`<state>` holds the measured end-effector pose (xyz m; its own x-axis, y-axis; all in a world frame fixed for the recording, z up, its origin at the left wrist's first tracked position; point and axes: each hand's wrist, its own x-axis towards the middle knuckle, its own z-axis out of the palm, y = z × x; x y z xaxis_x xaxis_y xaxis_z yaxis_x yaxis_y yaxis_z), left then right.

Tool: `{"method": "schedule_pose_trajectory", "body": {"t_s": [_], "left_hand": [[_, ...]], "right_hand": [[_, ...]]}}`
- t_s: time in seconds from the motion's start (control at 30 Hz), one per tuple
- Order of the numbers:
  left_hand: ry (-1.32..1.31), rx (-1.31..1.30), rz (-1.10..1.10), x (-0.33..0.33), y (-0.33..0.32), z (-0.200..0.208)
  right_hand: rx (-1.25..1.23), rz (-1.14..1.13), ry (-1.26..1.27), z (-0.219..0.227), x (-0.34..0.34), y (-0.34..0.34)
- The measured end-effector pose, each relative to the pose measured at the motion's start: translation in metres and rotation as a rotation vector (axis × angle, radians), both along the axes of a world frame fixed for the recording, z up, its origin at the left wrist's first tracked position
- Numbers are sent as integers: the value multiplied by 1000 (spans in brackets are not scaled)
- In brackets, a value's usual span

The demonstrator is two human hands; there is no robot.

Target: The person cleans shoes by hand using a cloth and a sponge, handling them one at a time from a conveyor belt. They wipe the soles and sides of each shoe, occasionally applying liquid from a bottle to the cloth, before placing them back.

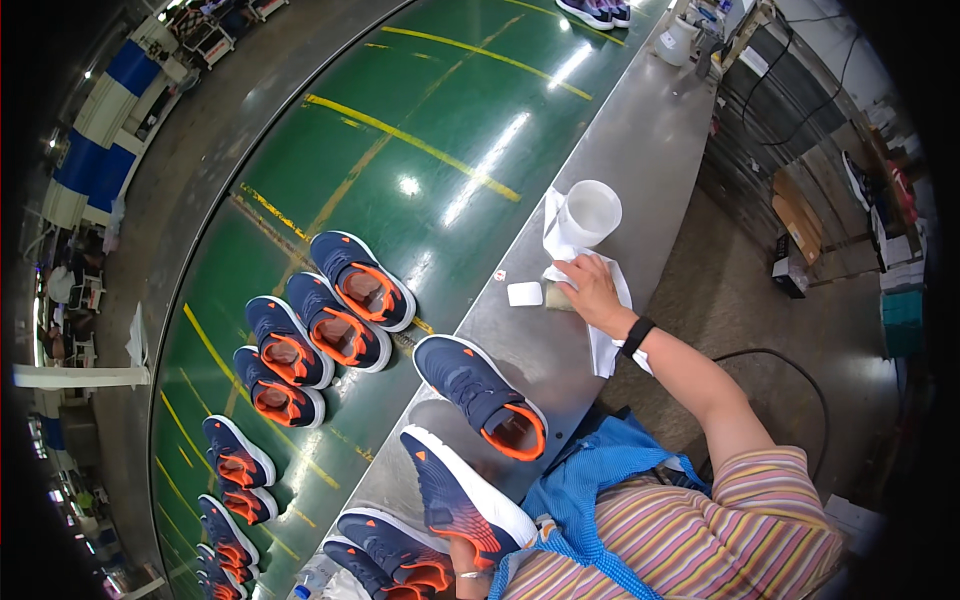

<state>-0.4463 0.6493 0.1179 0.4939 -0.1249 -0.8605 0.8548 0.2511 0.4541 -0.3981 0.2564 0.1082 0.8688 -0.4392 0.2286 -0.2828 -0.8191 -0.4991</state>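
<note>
My left hand (pixel 464 555) shows only in part at the lower edge, behind a navy shoe (pixel 462 490) with an orange lining and white sole. It holds that shoe tilted, with its sole side toward my body. My right hand (pixel 592 290) reaches onto the metal ledge, fingers stretched over a white cloth (pixel 625 290) and a small beige pad (pixel 561 296). Whether its fingertips grip either one is hard to see. Beside them lies a small white block (pixel 525 294). Just beyond stands a translucent white cup (pixel 591 213). Another navy shoe (pixel 480 395) rests upright on the ledge between my hands.
Several matching shoes (pixel 363 280) stand in rows on the green conveyor belt (pixel 400 160), marked with yellow lines. More shoes (pixel 395 545) sit at the ledge's near left end. A white container (pixel 676 42) stands far along the metal ledge (pixel 650 150). A cable (pixel 790 360) hangs at the right.
</note>
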Motion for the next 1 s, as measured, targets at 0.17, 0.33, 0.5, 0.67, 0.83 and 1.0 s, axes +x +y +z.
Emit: {"method": "schedule_pose_trajectory", "body": {"t_s": [0.17, 0.33, 0.5, 0.67, 0.83, 1.0], "left_hand": [[0, -55, -23, 17, -11, -7], [-2, -153, -68, 35, -33, -18], [4, -236, -105, 47, -53, -26], [21, -285, -130, 52, -61, -27], [47, -329, -127, 48, -65, -26], [77, -344, -73, 38, -59, -21]], "right_hand": [[-20, 48, -4, 3, 2, -10], [672, -2, -273, 25, -16, -25], [1114, -121, -357, 51, -6, -65], [248, -110, 27, 50, 13, -95], [24, -73, 314, 61, 28, -93], [2, -41, 392, 51, 37, -83]]}}
